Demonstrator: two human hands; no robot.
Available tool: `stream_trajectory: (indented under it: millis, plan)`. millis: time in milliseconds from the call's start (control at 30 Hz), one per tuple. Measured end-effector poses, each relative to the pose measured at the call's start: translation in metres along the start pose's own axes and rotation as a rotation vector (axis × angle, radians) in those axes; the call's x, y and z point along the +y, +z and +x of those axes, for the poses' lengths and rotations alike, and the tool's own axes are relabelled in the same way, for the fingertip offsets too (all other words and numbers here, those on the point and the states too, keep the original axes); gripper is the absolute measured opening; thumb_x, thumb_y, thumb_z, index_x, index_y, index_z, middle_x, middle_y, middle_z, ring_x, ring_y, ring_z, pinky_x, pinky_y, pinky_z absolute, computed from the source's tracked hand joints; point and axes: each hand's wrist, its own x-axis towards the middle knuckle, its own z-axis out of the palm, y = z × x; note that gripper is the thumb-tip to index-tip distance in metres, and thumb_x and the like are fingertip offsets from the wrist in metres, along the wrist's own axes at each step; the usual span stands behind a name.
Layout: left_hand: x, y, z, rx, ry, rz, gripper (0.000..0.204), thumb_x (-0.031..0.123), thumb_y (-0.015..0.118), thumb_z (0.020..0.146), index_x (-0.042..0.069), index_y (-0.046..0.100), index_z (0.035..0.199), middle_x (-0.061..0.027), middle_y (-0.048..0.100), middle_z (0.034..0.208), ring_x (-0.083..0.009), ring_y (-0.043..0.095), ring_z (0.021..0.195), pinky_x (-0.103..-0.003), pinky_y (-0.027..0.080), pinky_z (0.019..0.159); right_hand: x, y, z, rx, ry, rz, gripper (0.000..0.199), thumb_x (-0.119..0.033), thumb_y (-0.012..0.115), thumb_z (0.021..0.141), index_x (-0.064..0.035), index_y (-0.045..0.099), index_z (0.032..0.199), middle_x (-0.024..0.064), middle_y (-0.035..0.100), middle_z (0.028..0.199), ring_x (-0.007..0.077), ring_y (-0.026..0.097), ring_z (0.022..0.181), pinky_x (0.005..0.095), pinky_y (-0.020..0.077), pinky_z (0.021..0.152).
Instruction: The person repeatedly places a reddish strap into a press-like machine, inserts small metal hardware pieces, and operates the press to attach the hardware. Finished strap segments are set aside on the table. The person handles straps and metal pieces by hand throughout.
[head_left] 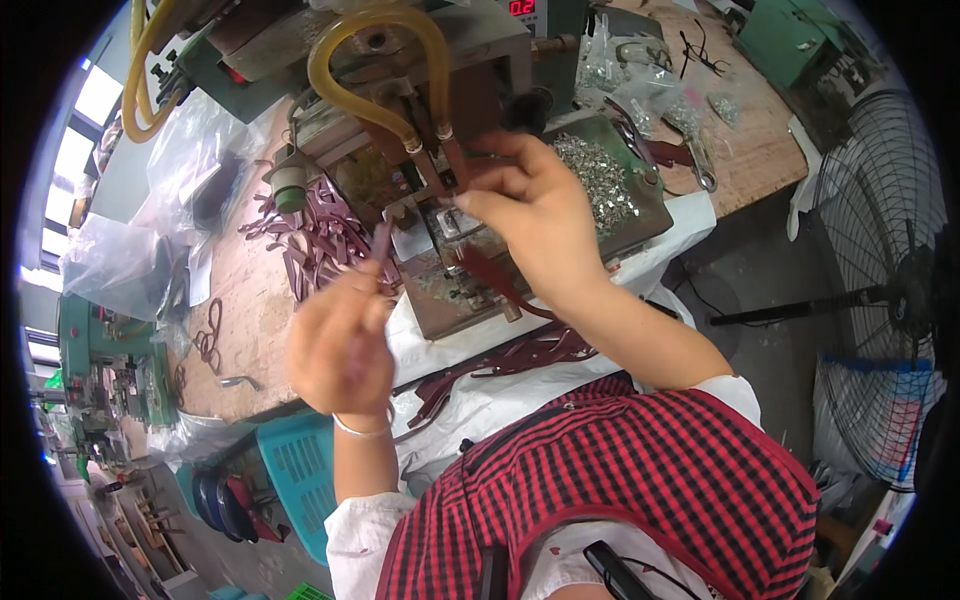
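My left hand (343, 345), blurred by motion, is closed round a slim maroon strip (382, 243) that looks like a glasses temple; its upper end sticks out above the fingers. My right hand (540, 200) reaches into the bench machine (430, 85), thumb and forefinger close together beside the copper-coloured jaws (452, 165). Whatever its fingertips pinch is too small to make out. Under the jaws sits a small metal fixture (455, 222). A dark red strip (490, 275) slants down from the fixture below my right wrist.
Maroon strips (325, 240) lie heaped left of the machine. Small metal parts (600, 185) fill the tray at its right. A yellow hose (435, 50) loops over the jaws. More strips (500, 360) lie on white cloth nearer me. A black fan (900, 290) stands at the right.
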Motion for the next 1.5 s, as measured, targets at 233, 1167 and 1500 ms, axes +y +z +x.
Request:
stream_trajectory:
  millis: [233,1167,1500]
  plan:
    - [0.021,0.044,0.003,-0.195,0.361,0.069,0.022,0.018,0.085,0.08,0.008,0.073,0.095,-0.0076,0.074,0.102,-0.0097,0.059,0.061,-0.025,0.043,0.051,-0.02,-0.039,-0.008,-0.179,-0.159,-0.478,0.036,-0.003,0.063,0.092,-0.001,0.065,0.127,0.0103,0.07,0.124,0.0213,0.064,0.119,0.0335,0.0475,0.103]
    - [-0.11,-0.079,-0.046,-0.858,0.196,0.567,0.014,0.007,0.069,0.086,0.003,0.071,0.099,-0.0104,0.068,0.108,-0.0312,0.061,0.101,-0.042,0.051,0.087,0.079,-0.142,0.055,0.214,-0.535,-1.15,0.019,-0.019,0.072,0.089,-0.0047,0.074,0.1,0.016,0.073,0.1,0.0358,0.069,0.097,0.0436,0.0541,0.085]
    - [-0.166,-0.03,-0.092,-0.953,0.153,0.484,0.016,0.003,0.061,0.086,-0.001,0.067,0.101,-0.0175,0.065,0.113,-0.0375,0.061,0.103,-0.046,0.051,0.089,0.049,-0.167,0.011,0.321,-0.558,-1.287,0.019,-0.021,0.074,0.085,-0.0085,0.076,0.099,0.0141,0.074,0.093,0.0357,0.069,0.088,0.0447,0.0541,0.079]
